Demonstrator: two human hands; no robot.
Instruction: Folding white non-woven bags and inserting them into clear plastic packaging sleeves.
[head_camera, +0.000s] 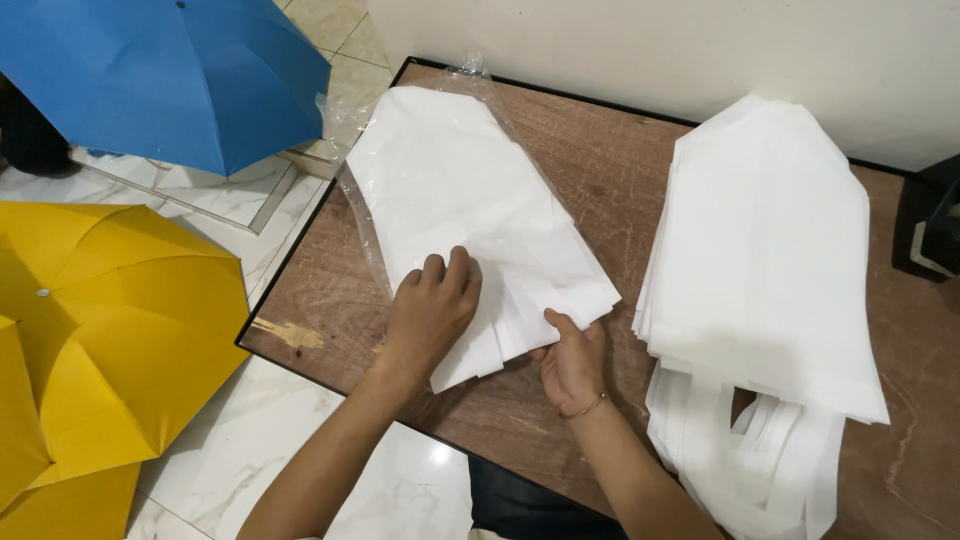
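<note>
Head view: the left hand (432, 308) lies palm down, fingers curled, on a stack of white non-woven bags (470, 215) on the wooden table (600, 170), while the right hand (573, 362) pinches the stack's near edge, thumb on top and its fingers hidden beneath. The stack sits half inside a clear plastic wrapper (352, 130), whose outline is hard to trace. A second pile of white bags (765, 240) lies well apart; a blue umbrella (160, 75) and a yellow umbrella (110, 340) are cut off at the frame's edge.
</note>
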